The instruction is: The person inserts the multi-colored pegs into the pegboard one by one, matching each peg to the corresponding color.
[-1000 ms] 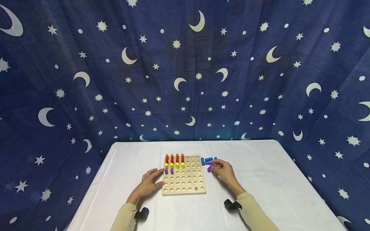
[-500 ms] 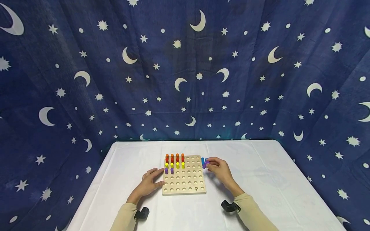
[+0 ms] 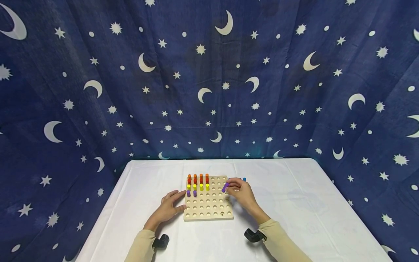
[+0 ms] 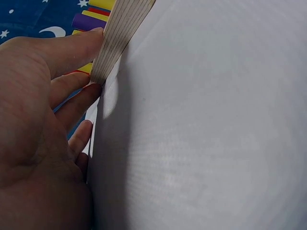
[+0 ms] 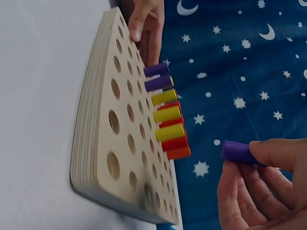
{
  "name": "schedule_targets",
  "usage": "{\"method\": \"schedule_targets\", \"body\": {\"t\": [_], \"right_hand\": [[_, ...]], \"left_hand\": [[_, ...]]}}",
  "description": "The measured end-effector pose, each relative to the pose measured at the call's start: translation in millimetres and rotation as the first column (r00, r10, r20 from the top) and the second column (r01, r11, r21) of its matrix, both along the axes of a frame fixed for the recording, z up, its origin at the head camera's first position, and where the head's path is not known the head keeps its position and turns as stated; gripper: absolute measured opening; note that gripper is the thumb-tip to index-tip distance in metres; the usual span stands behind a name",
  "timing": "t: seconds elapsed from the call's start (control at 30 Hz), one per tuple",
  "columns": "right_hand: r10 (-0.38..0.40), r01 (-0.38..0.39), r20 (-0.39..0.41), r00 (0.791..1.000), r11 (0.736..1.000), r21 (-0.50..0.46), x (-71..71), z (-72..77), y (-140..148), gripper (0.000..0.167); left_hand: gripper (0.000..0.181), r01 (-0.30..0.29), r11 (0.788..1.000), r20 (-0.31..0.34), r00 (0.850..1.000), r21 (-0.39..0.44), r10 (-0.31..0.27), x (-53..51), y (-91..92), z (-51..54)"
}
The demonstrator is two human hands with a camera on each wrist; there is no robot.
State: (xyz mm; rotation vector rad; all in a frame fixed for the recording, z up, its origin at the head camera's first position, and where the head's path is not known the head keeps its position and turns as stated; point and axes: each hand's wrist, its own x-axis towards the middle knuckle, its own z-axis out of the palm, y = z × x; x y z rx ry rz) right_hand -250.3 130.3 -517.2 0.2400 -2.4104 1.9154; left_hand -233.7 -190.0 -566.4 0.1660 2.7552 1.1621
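Observation:
A wooden pegboard (image 3: 211,208) with rows of round holes lies on the table. Orange, red and yellow pegs (image 3: 201,187) stand in its back left part, and two purple pegs (image 3: 191,193) stand in front of them. My left hand (image 3: 168,208) touches the board's left edge with thumb and fingers, which the left wrist view shows against the layered side (image 4: 120,40). Between the thumb and fingers of my right hand (image 3: 241,193) is a purple peg (image 5: 237,152), pinched above the board's right side. In the right wrist view it is held clear of the holes.
A blue peg (image 3: 244,179) shows just behind my right hand; other loose pegs there are hidden by the hand. The white-covered table (image 3: 281,203) extends around the board. A dark blue curtain with moons and stars (image 3: 209,80) hangs at the back.
My right hand has picked up a purple peg from the loose pile and moved left with it over the board's right edge. My left hand has stayed in place.

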Motion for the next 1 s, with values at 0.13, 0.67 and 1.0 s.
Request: {"method": "schedule_targets", "body": {"t": [0.13,0.67,1.0], "right_hand": [[-0.010,0.010,-0.015,1.000,1.000,0.027,0.7,0.2,-9.6,0.023],[0.037,-0.034,-0.051,0.998,0.998,0.057,0.9,-12.3,-49.8,0.021],[0.057,-0.051,-0.044,0.997,0.992,0.111,-1.0,-18.7,-70.9,0.020]], "left_hand": [[0.062,0.000,1.000,0.000,1.000,0.003,0.000,-0.3,0.0,-0.5],[0.061,-0.002,1.000,-0.002,1.000,-0.002,0.002,0.0,1.5,0.8],[0.061,0.006,1.000,-0.012,1.000,0.000,-0.006,1.5,0.7,1.3]]}}
